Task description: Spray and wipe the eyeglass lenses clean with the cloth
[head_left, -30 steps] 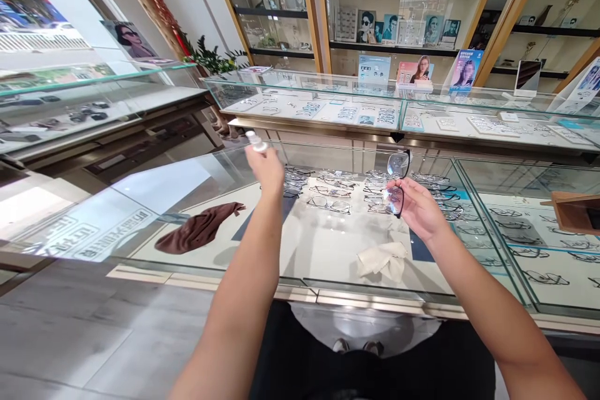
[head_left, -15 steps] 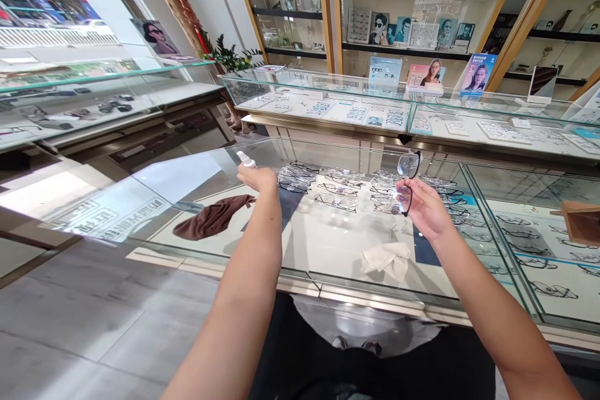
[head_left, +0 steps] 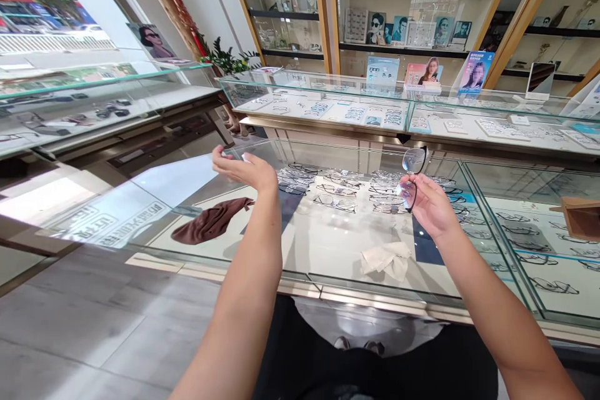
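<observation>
So since half a second ago the left hand (head_left: 246,170) has stretched its fingers out further left, and the white bottle that was poking up from it is no longer something I can pick out. There's a small pale spot by the thumb, but I can't say if that's bottle or nail. The fingers look straightened, though their inner side is turned away, so can't tell if they're gripping anything.

The right hand (head_left: 434,203) has drifted slightly right and has the glasses (head_left: 414,160) pinched by the frame between thumb and fingers. They're up in the air over the counter (head_left: 337,240), turned on end, one lens above the other. Fingertips cover the middle bit, and the lower lens is hard to separate from the spectacles (head_left: 335,202) lined up under the glass behind it. Can't make out the arms of the pair either.

Brown cloth (head_left: 210,222) is lying crumpled on the counter near the left forearm, and the beige cloth (head_left: 387,260) is bunched up between the two arms, nearer the right one. Window glare (head_left: 162,178) washes out part of the glass on the left. The wooden box (head_left: 581,219) gets chopped off by the right edge, and only bits of the shoes (head_left: 342,342) show way down below.
</observation>
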A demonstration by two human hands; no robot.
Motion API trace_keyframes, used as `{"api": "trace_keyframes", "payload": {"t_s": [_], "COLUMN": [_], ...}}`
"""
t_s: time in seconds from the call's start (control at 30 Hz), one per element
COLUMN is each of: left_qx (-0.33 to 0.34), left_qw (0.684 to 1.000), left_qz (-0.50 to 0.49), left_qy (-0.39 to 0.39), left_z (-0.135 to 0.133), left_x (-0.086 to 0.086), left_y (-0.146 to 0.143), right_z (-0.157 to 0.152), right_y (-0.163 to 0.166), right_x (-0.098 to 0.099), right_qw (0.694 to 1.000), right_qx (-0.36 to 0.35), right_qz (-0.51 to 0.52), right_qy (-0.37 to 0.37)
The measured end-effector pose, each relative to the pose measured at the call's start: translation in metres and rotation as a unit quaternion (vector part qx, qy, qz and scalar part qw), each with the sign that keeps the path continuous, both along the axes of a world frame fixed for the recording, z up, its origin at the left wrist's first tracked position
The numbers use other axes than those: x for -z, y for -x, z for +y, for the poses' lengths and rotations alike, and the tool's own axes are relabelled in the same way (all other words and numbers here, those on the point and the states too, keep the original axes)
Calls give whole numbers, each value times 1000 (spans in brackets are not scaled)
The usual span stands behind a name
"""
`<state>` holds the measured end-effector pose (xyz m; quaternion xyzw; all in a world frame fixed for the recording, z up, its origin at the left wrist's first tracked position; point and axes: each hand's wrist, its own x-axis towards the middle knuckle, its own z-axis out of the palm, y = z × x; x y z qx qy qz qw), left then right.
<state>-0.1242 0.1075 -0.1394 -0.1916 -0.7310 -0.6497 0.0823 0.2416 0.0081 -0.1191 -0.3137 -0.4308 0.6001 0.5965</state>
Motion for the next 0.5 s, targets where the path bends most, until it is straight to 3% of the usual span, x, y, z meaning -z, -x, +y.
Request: {"api": "trace_keyframes", "payload": {"t_s": [0.07, 0.17, 0.23, 0.33, 0.43, 0.5], "left_qx": [82, 282, 439, 639, 750, 788], "left_qw": [992, 945, 883, 760, 658, 615], "left_qz": [62, 82, 66, 44, 14, -6], "left_qy": [-75, -141, -148, -115, -60, -28], "left_z": [-4, -10, -19, -39, -63, -76], "left_x": [-10, -15, -10, 3, 15, 18], "left_y": [-16, -57, -90, -132, -158, -167], "right_z": [1, 2, 3, 1, -1, -2], "right_y": [-3, -7, -8, -8, -6, -5], "right_x": [-3, -6, -8, -10, -12, -13], "right_qw": [1000, 999, 999, 998, 998, 998], "right_qx": [10, 30, 40, 47, 50, 52], "right_qz": [-2, -4, -3, 3, 4, -2], "right_qy": [-11, -26, -32, -35, -33, -33]}}
